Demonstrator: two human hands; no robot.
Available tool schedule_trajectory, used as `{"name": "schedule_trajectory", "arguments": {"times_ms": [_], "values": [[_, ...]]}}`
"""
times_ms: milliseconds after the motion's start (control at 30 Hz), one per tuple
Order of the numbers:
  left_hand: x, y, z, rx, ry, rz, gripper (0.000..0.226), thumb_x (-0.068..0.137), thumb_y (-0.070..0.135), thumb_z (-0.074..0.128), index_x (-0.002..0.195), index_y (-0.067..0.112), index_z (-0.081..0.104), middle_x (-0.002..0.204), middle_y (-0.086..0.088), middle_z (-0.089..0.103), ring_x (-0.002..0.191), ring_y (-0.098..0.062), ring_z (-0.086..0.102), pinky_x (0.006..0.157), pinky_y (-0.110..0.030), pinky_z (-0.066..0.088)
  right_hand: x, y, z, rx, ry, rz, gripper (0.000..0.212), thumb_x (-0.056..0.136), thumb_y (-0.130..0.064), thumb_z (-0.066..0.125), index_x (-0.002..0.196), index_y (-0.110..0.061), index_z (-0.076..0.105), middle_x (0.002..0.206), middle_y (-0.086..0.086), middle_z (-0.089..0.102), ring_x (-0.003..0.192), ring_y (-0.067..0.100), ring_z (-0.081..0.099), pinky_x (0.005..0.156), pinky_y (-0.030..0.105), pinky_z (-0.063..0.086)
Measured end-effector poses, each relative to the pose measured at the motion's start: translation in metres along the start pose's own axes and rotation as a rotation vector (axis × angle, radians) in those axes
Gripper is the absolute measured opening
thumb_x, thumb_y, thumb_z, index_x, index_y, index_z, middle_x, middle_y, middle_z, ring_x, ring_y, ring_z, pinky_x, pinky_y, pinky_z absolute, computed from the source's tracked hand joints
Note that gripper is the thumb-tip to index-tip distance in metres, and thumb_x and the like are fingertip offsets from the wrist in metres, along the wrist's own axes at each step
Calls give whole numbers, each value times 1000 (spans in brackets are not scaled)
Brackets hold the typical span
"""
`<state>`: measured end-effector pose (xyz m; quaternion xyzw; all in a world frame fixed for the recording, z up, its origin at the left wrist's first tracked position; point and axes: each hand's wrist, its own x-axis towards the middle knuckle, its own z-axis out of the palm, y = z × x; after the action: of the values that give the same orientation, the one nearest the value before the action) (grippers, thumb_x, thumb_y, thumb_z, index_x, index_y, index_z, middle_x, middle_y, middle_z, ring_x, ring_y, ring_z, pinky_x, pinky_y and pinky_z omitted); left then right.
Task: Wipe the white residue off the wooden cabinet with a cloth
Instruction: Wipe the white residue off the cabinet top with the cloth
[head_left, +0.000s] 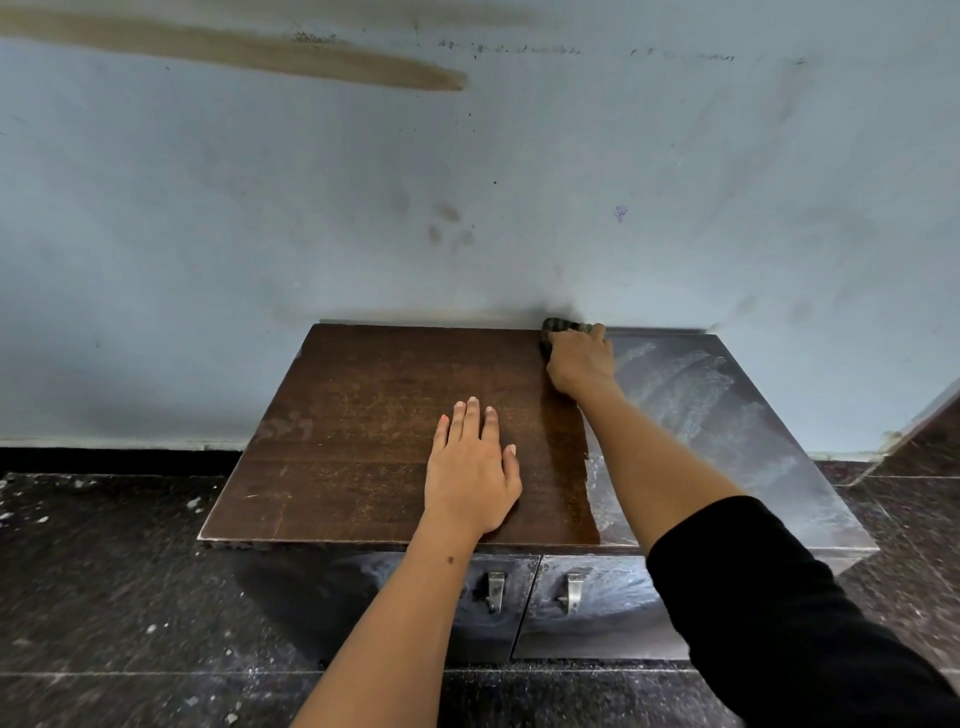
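A low wooden cabinet (363, 415) stands against the wall. Its left part is dark brown, with a wet strip down the middle. White residue (727, 415) covers the right part of the top. My right hand (579, 361) grips a dark greenish cloth (558, 327) at the back edge of the top, next to the wall, at the border between brown wood and residue. My left hand (472, 467) rests flat on the brown wood near the front, fingers straight and spread.
The pale blue wall (467, 182) rises right behind the cabinet. Two front doors with metal handles (496, 590), (574, 592) are smeared with white. Dark speckled floor tiles (104, 597) with white specks surround the cabinet. A slanted ledge (930, 415) sits at right.
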<state>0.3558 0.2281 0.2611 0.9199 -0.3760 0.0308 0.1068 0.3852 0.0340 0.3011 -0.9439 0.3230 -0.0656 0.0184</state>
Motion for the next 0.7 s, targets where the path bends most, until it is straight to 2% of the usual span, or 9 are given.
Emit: {"name": "schedule_trajectory", "arguments": {"times_ms": [67, 133, 300, 433, 533, 700], "values": [[0, -1, 0, 4, -11, 4, 64, 94, 42, 10, 149, 9, 18, 157, -12, 13, 146, -24, 8, 119, -38, 5, -1, 7, -2, 34, -36, -39, 35, 94, -15, 44, 127, -21, 54, 125, 9, 56, 122, 34, 34, 94, 38, 36], [2, -3, 0, 0, -37, 10, 58, 99, 39, 19, 149, 9, 16, 158, -12, 10, 146, -25, 6, 119, -38, 4, -2, 19, -5, 94, -68, 4, 39, 94, -16, 44, 132, -23, 51, 128, 12, 54, 123, 34, 34, 94, 38, 37], [3, 2, -6, -32, -41, -30, 57, 100, 38, 20, 148, 8, 20, 157, -12, 13, 146, -25, 7, 118, -41, 4, -14, 23, -7, 82, -12, 137, 31, 92, -10, 44, 118, -13, 61, 121, 15, 58, 122, 34, 35, 95, 38, 35], [9, 18, -8, -31, 39, -12, 61, 97, 38, 11, 147, 6, 23, 156, -11, 17, 145, -24, 10, 118, -40, 3, -27, 11, -1, 34, 1, 43, 36, 94, -14, 44, 128, -19, 56, 130, 8, 54, 127, 34, 32, 100, 40, 33], [10, 25, -2, -19, -1, 21, 54, 100, 32, 19, 148, 6, 20, 157, -10, 16, 146, -23, 9, 118, -39, 2, -36, 17, -2, 63, -12, 0, 41, 94, -13, 43, 134, -22, 51, 133, 5, 53, 129, 34, 30, 101, 40, 32], [8, 25, 4, -62, 42, 16, 51, 99, 27, 25, 147, 7, 24, 156, -9, 20, 145, -21, 13, 119, -37, 6, -39, 23, -5, 61, 10, 147, 30, 92, -11, 45, 117, -14, 61, 125, 10, 57, 127, 36, 32, 99, 39, 34]]}}
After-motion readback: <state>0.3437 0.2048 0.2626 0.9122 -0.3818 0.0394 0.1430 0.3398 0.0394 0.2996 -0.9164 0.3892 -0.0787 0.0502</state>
